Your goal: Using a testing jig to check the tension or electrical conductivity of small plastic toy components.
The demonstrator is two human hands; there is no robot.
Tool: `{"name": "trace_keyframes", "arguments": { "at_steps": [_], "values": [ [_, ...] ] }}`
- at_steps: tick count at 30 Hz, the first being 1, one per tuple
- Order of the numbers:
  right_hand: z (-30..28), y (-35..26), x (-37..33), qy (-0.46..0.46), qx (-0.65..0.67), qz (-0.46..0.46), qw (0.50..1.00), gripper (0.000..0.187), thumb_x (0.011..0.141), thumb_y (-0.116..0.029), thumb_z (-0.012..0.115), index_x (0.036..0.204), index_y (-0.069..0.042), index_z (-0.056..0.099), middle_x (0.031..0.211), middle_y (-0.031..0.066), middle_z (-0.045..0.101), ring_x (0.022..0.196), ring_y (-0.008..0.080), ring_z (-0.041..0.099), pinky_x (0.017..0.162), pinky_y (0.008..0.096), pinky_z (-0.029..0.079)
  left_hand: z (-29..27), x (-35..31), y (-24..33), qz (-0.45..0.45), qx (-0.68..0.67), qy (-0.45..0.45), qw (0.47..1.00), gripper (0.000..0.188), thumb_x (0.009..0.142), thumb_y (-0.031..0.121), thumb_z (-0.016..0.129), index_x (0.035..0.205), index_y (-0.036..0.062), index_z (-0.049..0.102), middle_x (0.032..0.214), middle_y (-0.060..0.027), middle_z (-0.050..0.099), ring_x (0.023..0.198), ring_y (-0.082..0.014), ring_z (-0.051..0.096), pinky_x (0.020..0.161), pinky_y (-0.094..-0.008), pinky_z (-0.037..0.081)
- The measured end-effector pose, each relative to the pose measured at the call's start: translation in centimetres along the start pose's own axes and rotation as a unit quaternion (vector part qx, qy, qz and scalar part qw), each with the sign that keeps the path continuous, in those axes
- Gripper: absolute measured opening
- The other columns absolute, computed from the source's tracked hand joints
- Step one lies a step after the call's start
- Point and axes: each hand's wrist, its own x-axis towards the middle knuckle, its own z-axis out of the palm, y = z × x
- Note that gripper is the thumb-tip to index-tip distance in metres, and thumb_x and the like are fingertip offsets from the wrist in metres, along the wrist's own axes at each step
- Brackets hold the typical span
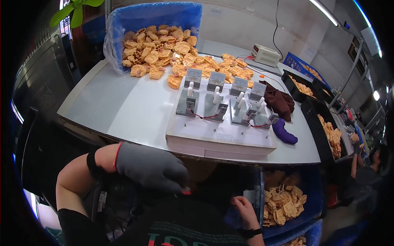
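Note:
My left hand, in a grey glove with a red cuff edge, is held in front of my body below the table's front edge. Its fingers are bent together toward a small red spot, and what they hold, if anything, is too dark to make out. Bare and curled, my right hand is beside the blue crate of tan plastic parts. Its fingertips are pressed together, with nothing nameable visible in them. Above both hands, on the table, stands a white test fixture with several small meters and white posts.
A lined blue bin spills tan parts over the white table. A brown cloth, a purple object and a power supply are toward the right. Black trays stand beyond, near another person.

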Motion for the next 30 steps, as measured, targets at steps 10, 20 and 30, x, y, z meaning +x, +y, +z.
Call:
{"name": "trace_keyframes", "arguments": {
  "at_steps": [10, 20, 30],
  "values": [
    [-1.1, -14.6, -5.5, -0.235, -0.162, -0.118, 0.951, 0.022, 0.095, -0.011, 0.060, 0.115, -0.002, 0.060, 0.111, 0.0062, 0.065, 0.105, 0.0139, 0.060, 0.094, 0.0284, 0.047, 8.3, 2.7, 10.6, 0.341, 0.038, -0.030, 0.939, 0.030, 0.082, 0.029, 0.066, 0.091, 0.0012, 0.065, 0.094, -0.0168, 0.060, 0.099, -0.0357, 0.057, 0.083, -0.0430, 0.047],
    [-4.9, -26.1, -3.8, -0.265, -0.415, -0.166, 0.854, 0.023, 0.096, -0.020, 0.060, 0.112, -0.002, 0.064, 0.099, 0.0066, 0.068, 0.092, 0.0136, 0.064, 0.083, 0.0275, 0.050, 3.3, 3.1, 7.1, 0.233, 0.355, 0.353, 0.833, 0.029, 0.074, 0.023, 0.077, 0.097, 0.0139, 0.063, 0.111, -0.0025, 0.059, 0.112, -0.0262, 0.057, 0.095, -0.0439, 0.048],
    [-11.3, -22.1, 17.1, 0.143, 0.003, -0.248, 0.958, 0.026, 0.100, -0.026, 0.054, 0.118, -0.007, 0.058, 0.107, 0.0010, 0.063, 0.095, 0.0080, 0.058, 0.081, 0.0236, 0.046, 1.0, 4.9, -3.7, 0.099, -0.066, 0.556, 0.823, 0.035, 0.089, 0.008, 0.066, 0.121, 0.0015, 0.055, 0.119, -0.0100, 0.059, 0.108, -0.0188, 0.057, 0.097, -0.0325, 0.045]
  ]
}}
